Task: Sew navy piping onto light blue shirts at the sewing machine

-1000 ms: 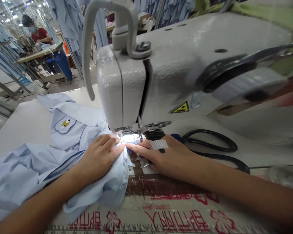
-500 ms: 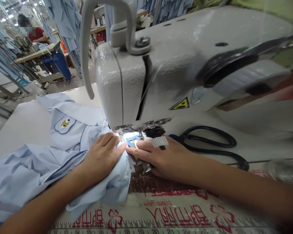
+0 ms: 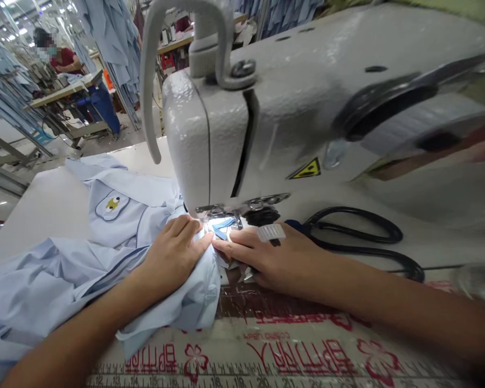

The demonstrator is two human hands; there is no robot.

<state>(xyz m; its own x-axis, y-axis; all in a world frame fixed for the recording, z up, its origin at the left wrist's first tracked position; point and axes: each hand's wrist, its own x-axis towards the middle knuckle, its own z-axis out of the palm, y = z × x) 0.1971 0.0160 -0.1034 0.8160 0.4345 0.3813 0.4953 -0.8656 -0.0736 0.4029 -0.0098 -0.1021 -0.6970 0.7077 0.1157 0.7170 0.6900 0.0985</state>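
Left hand: the left hand lies palm down on the light blue shirt, with its fingertips just left of the presser foot.
Left grip: spread flat and pressing on the cloth, closed around nothing.
Right hand: the right hand lies flat on the surface just right of the foot, its forefinger reaching to the cloth's edge and almost meeting the left fingertips.
Right grip: fingers stretched out, not curled on the cloth. A small metal tip pokes out from under the palm, and I cannot tell whether it is held.
Finger tag: a white ribbed tag sits on one right finger.
Shirt: bunched on the surface to the left of the sewing machine, with one edge and a darker blue strip under the lit foot. An eye patch faces up farther back.
Scissors: black-handled scissors lie on the machine bed behind the right wrist.
Front edge: a printed ruler runs along it.
Background: a person sits at another surface.
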